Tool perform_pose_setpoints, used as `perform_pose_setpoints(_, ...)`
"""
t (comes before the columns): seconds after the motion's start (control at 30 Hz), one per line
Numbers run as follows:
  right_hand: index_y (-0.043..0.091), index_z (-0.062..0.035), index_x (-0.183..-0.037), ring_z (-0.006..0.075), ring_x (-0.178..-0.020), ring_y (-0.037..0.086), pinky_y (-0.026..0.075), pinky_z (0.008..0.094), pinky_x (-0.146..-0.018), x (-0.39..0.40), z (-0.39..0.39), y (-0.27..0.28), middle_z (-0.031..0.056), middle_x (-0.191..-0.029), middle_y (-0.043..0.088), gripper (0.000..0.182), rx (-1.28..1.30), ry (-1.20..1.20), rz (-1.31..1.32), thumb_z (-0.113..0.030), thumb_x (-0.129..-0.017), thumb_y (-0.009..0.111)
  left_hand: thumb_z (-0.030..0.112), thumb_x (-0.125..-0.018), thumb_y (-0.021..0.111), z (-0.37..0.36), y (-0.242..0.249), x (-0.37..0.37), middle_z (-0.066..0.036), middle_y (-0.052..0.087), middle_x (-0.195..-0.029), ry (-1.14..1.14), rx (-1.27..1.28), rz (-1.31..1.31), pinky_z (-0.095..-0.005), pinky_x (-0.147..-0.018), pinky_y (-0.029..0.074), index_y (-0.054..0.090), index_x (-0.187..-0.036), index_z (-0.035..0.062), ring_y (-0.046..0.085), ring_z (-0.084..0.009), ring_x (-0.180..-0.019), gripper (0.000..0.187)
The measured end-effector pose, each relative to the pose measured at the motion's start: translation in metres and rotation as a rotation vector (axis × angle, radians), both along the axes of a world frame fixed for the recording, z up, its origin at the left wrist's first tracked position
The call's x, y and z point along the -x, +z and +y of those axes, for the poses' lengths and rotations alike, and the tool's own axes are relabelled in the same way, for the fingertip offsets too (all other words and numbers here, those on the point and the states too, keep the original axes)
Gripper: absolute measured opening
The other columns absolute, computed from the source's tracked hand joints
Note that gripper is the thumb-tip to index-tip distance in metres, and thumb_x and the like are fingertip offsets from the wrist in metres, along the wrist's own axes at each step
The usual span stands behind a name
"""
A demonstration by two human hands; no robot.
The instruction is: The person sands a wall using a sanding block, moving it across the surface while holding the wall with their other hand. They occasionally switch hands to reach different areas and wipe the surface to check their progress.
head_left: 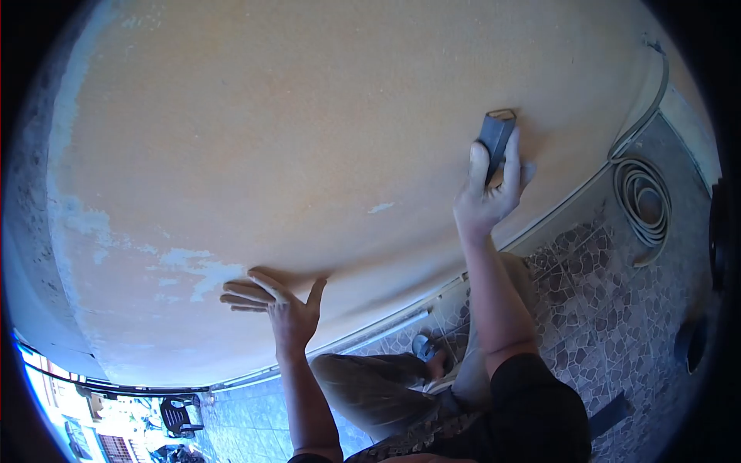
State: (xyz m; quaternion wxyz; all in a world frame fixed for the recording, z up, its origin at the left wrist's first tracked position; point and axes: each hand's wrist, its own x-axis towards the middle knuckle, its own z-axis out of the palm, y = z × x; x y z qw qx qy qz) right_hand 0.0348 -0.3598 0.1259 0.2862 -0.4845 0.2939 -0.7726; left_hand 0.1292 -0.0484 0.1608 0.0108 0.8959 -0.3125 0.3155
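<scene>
A large curved panel [309, 154], tan with pale blue-white patches, fills most of the view. My right hand [490, 193] holds a dark grey sanding block [495, 139] against it at the upper right, thumb on one side and fingers on the other. The block looks wrapped in sandpaper, with a tan core showing at its end. Lower and to the left, my left hand [289, 309] rests on the panel with its fingers spread and nothing in it. Both hands look dusty.
A coiled hose [644, 204] lies on the patterned stone floor [587, 301] at the right. My bent legs [370, 390] are below the panel's edge. A dark chair [179, 417] stands at the lower left. A dark flat piece [610, 415] lies at the lower right.
</scene>
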Motion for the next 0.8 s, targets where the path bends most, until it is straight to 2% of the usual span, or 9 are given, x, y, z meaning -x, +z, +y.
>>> perform_pose_setpoints(0.1, 0.056, 0.0019, -0.142, 0.0211, -0.084, 0.058, 0.051, 0.0389, -0.067, -0.023, 0.050, -0.028, 0.0102, -0.104, 0.062, 0.052, 0.144, 0.058, 0.063, -0.016, -0.096, 0.072, 0.057, -0.075, 0.086, -0.004, -0.001, 0.002, -0.046, -0.035, -0.149, -0.016, 0.020, -0.016, -0.0822, -0.104, -0.011, -0.028, -0.155, 0.0011, -0.031, -0.0679, -0.137, 0.149)
perform_pose_setpoints(0.13, 0.058, -0.0078, -0.144, 0.0209, -0.085, 0.058, 0.048, 0.0413, -0.077, -0.042, 0.087, -0.046, 0.0081, -0.101, 0.062, 0.049, 0.152, 0.379, -0.114, -0.013, -0.096, 0.071, 0.057, -0.075, 0.086, -0.005, 0.000, 0.003, -0.046, -0.035, -0.149, -0.017, 0.014, -0.014, -0.0822, -0.104, -0.011, -0.028, -0.155, 0.0011, -0.031, -0.0679, -0.137, 0.149)
perform_pose_setpoints(0.2, 0.072, -0.0310, -0.130, 0.0145, -0.078, 0.050, 0.039, 0.0362, -0.080, -0.034, 0.125, -0.054, -0.0029, -0.093, 0.057, 0.048, 0.499, 0.275, 0.245, -0.019, -0.085, 0.082, 0.057, -0.074, 0.086, -0.004, 0.000, 0.004, -0.046, -0.035, -0.149, 0.015, 0.026, 0.040, -0.0822, -0.105, -0.011, -0.029, -0.155, 0.0033, -0.031, -0.0676, -0.137, 0.150)
perform_pose_setpoints(0.37, 0.073, -0.0244, -0.130, 0.0141, -0.081, 0.047, 0.037, 0.0358, -0.081, -0.036, 0.081, -0.067, -0.0026, -0.095, 0.051, 0.061, 0.651, 0.149, 0.298, -0.031, -0.072, 0.091, 0.064, -0.075, 0.081, 0.012, -0.009, -0.006, -0.050, -0.034, -0.146, -0.031, -0.041, 0.023, -0.0870, -0.097, -0.011, -0.025, -0.156, 0.0037, -0.032, -0.0726, -0.131, 0.147)
perform_pose_setpoints(0.47, 0.060, 0.0017, -0.140, 0.0230, -0.085, 0.053, 0.050, 0.0368, -0.069, 0.000, 0.012, 0.000, 0.0113, -0.104, 0.057, 0.057, 0.160, -0.012, 0.076, -0.023, -0.092, 0.077, 0.072, -0.079, 0.074, 0.012, -0.016, -0.013, -0.053, -0.033, -0.144, -0.107, -0.055, -0.037, -0.0922, -0.087, -0.011, -0.017, -0.159, 0.0031, -0.035, -0.0768, -0.125, 0.139)
perform_pose_setpoints(0.6, 0.060, -0.0048, -0.141, 0.0194, -0.093, 0.059, 0.053, 0.0330, -0.079, -0.027, 0.045, -0.028, 0.0117, -0.114, 0.059, 0.047, 0.078, 0.058, -0.022, -0.016, -0.097, 0.073, 0.071, -0.079, 0.074, -0.001, -0.021, -0.007, -0.054, -0.031, -0.144, -0.094, -0.013, 0.015, -0.0918, -0.087, -0.011, -0.007, -0.159, -0.0025, -0.033, -0.0774, -0.125, 0.135)
perform_pose_setpoints(0.67, 0.065, -0.0143, -0.138, 0.0179, -0.092, 0.056, 0.047, 0.0354, -0.082, -0.051, 0.114, -0.087, 0.0063, -0.108, 0.058, 0.050, 0.185, 0.332, 0.041, -0.020, -0.091, 0.080, 0.069, -0.080, 0.074, -0.008, -0.020, -0.003, -0.055, -0.031, -0.143, -0.106, 0.026, 0.094, -0.0918, -0.087, -0.011, -0.005, -0.158, -0.0064, -0.033, -0.0784, -0.125, 0.135)
perform_pose_setpoints(0.73, 0.070, -0.0205, -0.132, 0.0196, -0.093, 0.053, 0.039, 0.0387, -0.086, -0.017, 0.132, -0.088, 0.0031, -0.103, 0.057, 0.054, 0.505, 0.248, 0.469, -0.021, -0.080, 0.086, 0.069, -0.080, 0.074, -0.003, -0.015, 0.001, -0.053, -0.022, -0.150, -0.086, 0.058, 0.086, -0.0895, -0.094, -0.010, 0.001, -0.158, -0.0083, -0.029, -0.0761, -0.130, 0.132)
perform_pose_setpoints(0.8, 0.073, -0.0202, -0.129, 0.0235, -0.093, 0.051, 0.033, 0.0423, -0.088, -0.016, 0.116, -0.072, 0.0028, -0.101, 0.057, 0.060, 0.562, 0.223, 0.458, -0.026, -0.071, 0.089, 0.069, -0.080, 0.074, 0.011, 0.007, -0.005, -0.044, -0.006, -0.160, -0.128, -0.043, 0.075, -0.0848, -0.104, -0.009, 0.006, -0.159, -0.0074, -0.020, -0.0701, -0.140, 0.129)
